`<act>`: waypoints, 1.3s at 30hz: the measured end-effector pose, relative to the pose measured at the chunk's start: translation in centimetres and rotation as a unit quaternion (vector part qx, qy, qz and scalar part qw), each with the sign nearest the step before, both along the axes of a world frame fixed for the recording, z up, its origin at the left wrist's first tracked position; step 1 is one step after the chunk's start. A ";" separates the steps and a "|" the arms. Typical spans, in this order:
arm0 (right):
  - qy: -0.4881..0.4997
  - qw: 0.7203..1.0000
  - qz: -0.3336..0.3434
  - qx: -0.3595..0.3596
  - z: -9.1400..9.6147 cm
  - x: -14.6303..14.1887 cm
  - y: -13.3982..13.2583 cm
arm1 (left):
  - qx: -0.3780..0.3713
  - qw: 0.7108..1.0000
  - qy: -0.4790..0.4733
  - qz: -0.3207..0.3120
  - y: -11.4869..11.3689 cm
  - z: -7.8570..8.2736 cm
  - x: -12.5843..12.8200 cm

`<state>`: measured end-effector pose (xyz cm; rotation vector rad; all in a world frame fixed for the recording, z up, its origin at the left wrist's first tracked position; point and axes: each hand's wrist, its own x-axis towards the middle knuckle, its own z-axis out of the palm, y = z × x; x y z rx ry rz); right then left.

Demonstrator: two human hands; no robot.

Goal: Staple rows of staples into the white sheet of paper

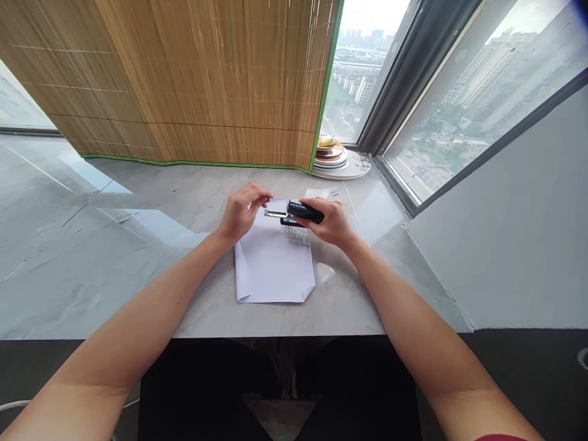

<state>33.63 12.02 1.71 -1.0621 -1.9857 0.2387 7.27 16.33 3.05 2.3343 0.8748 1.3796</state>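
A black stapler (305,211) is gripped in my right hand (331,222), above the upper right part of a white sheet of paper (275,269). The stapler's top is swung apart, and its bare metal rail points left. My left hand (241,211) is closed in a pinch just left of the rail's end. Something small and dark shows at those fingertips, too small to name. Several rows of silvery wire staples (298,236) lie on the paper below the stapler. The paper's lower corners are creased and curled.
A grey marble-patterned sill (160,184) carries everything. Behind the paper hangs a bamboo blind (206,86) with green edging. Stacked plates (331,158) stand in the window corner. Small bits (333,193) lie beyond my right hand. A white wall (505,233) bounds the right side.
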 end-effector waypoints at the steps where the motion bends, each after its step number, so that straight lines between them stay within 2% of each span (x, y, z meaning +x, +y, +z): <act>1: 0.000 1.000 -0.001 -0.001 0.0 0.0 0.0 | -0.007 1.000 0.001 -0.002 0.0 0.0 0.0; 6: -0.005 1.000 -0.004 -0.004 -0.1 0.0 0.0 | -0.054 0.998 -0.011 0.007 0.0 -0.2 -0.1; 10: -0.003 1.000 0.002 -0.001 -0.2 0.1 0.1 | -0.049 0.998 -0.006 0.035 0.1 -0.2 -0.2; 15: -0.004 1.000 0.005 0.007 -0.2 0.1 0.1 | -0.073 0.997 -0.016 0.006 0.0 -0.2 0.0; 21: -0.005 1.000 0.004 0.004 0.0 0.0 0.0 | -0.054 0.998 -0.009 -0.026 -0.1 -0.2 0.2; 32: 0.001 1.000 0.006 0.006 -0.1 0.1 0.0 | -0.096 0.994 -0.051 -0.021 0.7 -0.6 -0.2; 39: -0.011 1.000 0.000 0.000 0.0 0.1 0.0 | -0.095 0.992 -0.029 -0.075 0.1 -0.5 0.2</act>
